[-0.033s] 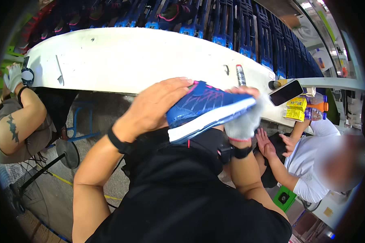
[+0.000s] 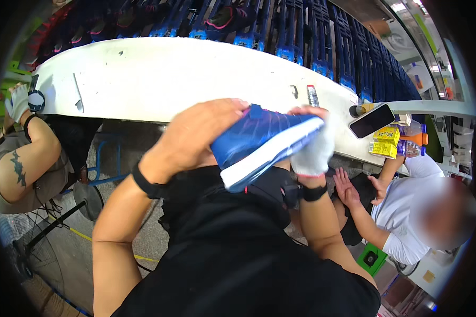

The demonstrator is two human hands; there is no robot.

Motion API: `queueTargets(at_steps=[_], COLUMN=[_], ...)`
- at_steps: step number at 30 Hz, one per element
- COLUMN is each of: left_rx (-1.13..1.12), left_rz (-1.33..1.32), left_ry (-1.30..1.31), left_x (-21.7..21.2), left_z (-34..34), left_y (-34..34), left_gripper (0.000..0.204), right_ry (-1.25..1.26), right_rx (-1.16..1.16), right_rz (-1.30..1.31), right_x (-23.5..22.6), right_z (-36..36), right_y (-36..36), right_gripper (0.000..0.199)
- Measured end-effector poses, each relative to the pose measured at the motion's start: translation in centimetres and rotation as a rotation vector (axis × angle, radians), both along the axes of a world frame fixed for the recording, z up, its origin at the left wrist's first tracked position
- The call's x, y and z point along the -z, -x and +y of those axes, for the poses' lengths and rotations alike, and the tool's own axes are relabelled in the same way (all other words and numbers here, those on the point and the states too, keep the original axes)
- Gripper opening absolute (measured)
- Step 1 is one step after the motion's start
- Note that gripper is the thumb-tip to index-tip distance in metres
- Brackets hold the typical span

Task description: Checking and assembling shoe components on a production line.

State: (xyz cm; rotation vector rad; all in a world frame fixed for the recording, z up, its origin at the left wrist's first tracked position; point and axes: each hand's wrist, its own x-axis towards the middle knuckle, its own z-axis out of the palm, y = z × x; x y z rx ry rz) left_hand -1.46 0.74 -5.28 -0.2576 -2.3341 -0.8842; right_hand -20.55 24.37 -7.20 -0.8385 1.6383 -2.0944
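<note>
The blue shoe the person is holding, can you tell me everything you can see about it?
The blue shoe is a sports shoe with a knit-looking blue upper streaked with pink lines, a thick white sole and a thin pink edge under it. It is held up in front of the white table, tilted, one end low and near the body. The left hand grips it bare from above. The right hand, wrapped in white cloth, holds its far end.

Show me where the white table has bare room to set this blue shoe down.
The white table is bare across its middle, between the thin tool at left and the small items at right. Its right end is crowded: phone, yellow boxes, bottles.
</note>
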Motion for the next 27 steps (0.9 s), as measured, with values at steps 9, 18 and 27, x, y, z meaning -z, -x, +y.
queueTargets(at_steps=[9, 18, 27], left_rx=[-0.023, -0.133, -0.152], left_rz=[-0.573, -0.57, -0.681], left_ry=[0.001, -0.133, -0.074], left_x=[-6.5, -4.2, -6.8], left_z=[-2.8, -5.8, -3.9], left_y=[5.1, 6.5, 8.9], left_gripper=[0.072, 0.073, 0.068], right_ry=[0.035, 0.682, -0.049], right_rx=[-0.31, -0.315, 0.022], right_rz=[0.123, -0.384, 0.389], right_x=[-3.8, 2.3, 0.6], right_z=[-8.2, -11.7, -10.8], right_y=[-0.1, 1.9, 1.6], right_gripper=[0.096, 0.035, 0.051])
